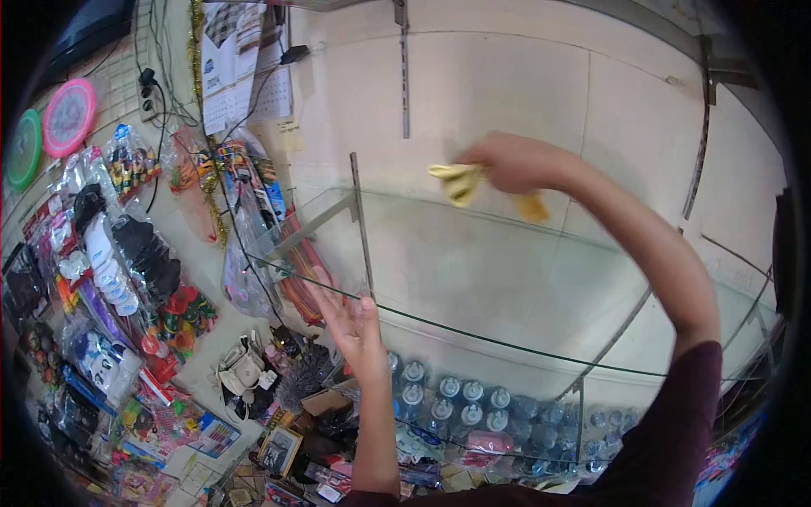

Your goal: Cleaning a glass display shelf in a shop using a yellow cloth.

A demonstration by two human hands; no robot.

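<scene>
While right hand (507,165) grips one yellow cloth (460,182), left hand (351,325) rests open-fingered on one glass shelf (507,279).

Your right hand (511,162) is raised over the glass shelf (507,279), closed around a yellow cloth (460,182) that is blurred and pressed near the shelf's back edge by the pale wall (507,76). Your left hand (351,321) rests with fingers spread at the shelf's front edge, just beside the upright metal bracket (361,228). Under the glass you can see rows of capped water bottles (456,401). To your left hang packets of toys (127,253) on the wall, with a pink disc (69,116) and a green disc (24,149) higher up, and a calendar (245,63) above the shelf's corner
</scene>
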